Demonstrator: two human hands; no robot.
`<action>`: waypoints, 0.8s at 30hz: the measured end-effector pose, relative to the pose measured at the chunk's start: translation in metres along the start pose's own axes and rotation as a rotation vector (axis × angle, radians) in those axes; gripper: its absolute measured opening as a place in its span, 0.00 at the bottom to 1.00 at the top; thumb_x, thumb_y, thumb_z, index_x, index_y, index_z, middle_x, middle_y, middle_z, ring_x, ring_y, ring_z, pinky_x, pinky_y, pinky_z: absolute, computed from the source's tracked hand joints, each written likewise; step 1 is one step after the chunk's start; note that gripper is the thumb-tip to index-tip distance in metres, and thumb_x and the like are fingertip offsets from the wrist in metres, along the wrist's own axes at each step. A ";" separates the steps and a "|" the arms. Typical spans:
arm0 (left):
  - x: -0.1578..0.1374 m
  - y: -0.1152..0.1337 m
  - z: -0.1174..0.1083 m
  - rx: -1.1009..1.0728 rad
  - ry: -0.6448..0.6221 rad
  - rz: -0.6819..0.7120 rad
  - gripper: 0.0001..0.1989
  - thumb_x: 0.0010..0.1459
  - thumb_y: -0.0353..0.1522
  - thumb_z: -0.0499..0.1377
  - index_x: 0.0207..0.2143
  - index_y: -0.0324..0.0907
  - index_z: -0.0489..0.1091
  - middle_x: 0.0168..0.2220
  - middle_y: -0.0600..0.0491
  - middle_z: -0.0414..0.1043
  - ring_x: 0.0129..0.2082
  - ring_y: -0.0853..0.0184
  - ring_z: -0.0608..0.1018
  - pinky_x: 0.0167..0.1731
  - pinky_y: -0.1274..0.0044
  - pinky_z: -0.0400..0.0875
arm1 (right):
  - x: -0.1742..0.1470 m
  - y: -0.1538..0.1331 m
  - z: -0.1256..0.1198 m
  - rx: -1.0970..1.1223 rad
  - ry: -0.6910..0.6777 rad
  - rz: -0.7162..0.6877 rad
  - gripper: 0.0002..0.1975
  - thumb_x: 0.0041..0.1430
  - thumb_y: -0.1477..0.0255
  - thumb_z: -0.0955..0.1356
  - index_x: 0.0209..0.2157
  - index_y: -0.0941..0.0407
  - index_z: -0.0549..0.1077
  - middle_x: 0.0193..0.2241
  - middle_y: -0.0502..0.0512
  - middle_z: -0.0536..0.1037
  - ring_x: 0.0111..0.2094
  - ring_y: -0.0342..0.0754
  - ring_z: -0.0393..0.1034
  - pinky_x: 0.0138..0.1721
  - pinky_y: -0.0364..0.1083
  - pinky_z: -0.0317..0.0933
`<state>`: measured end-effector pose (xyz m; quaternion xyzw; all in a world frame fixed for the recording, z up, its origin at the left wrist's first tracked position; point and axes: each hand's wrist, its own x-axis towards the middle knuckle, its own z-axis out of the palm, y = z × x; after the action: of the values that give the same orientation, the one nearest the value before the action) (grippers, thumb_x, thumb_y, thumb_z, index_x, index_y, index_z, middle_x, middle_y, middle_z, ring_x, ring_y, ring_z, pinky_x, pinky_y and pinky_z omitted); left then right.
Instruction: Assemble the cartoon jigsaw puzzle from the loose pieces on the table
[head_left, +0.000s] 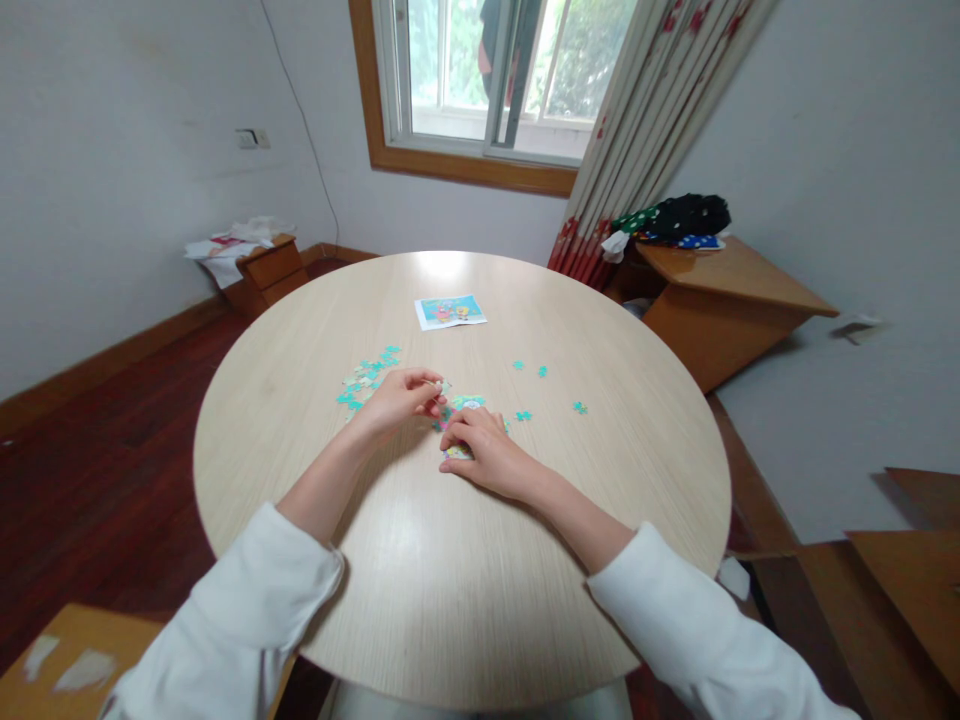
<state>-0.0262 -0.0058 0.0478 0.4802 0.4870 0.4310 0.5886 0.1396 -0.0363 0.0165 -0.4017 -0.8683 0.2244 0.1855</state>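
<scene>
My left hand (405, 396) is closed in a pinch on a small puzzle piece (445, 386), held just above the table. My right hand (484, 447) rests over a partly joined jigsaw puzzle (469, 402) at the table's middle, fingers spread on its surface and hiding much of it. Colours of teal, pink and yellow show around the fingers. A pile of loose teal and pale puzzle pieces (365, 376) lies to the left, partly behind my left hand. Several single pieces lie to the right, one teal piece (523, 416) close to my right hand.
The round wooden table (420, 580) carries a printed picture sheet (451, 311) beyond the puzzle. Behind it are a window (487, 80) and a curtain (637, 120). A wooden cabinet (720, 300) with clothes (686, 218) on it stands at the right, a stool (270, 265) at the left.
</scene>
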 end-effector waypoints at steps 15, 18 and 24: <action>-0.002 0.002 0.002 -0.003 -0.022 -0.008 0.06 0.46 0.28 0.61 0.27 0.37 0.67 0.20 0.56 0.69 0.19 0.74 0.70 0.24 0.79 0.65 | -0.001 -0.001 -0.002 -0.032 -0.021 -0.050 0.08 0.52 0.70 0.71 0.33 0.57 0.71 0.38 0.55 0.72 0.44 0.51 0.61 0.42 0.49 0.48; -0.002 0.002 0.002 -0.003 -0.021 -0.008 0.06 0.46 0.28 0.62 0.26 0.37 0.66 0.20 0.56 0.69 0.19 0.74 0.70 0.23 0.80 0.65 | -0.001 -0.001 -0.003 -0.042 -0.025 -0.069 0.06 0.52 0.71 0.71 0.33 0.57 0.71 0.36 0.55 0.73 0.42 0.50 0.62 0.42 0.49 0.48; -0.002 0.001 0.003 0.009 -0.023 -0.012 0.05 0.46 0.28 0.61 0.27 0.36 0.67 0.20 0.55 0.69 0.19 0.74 0.70 0.24 0.79 0.65 | -0.001 -0.001 -0.003 -0.024 -0.016 -0.079 0.07 0.52 0.72 0.71 0.33 0.57 0.72 0.36 0.55 0.75 0.43 0.50 0.63 0.42 0.49 0.49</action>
<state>-0.0240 -0.0075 0.0492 0.4847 0.4848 0.4200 0.5946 0.1409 -0.0366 0.0194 -0.3676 -0.8874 0.2098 0.1826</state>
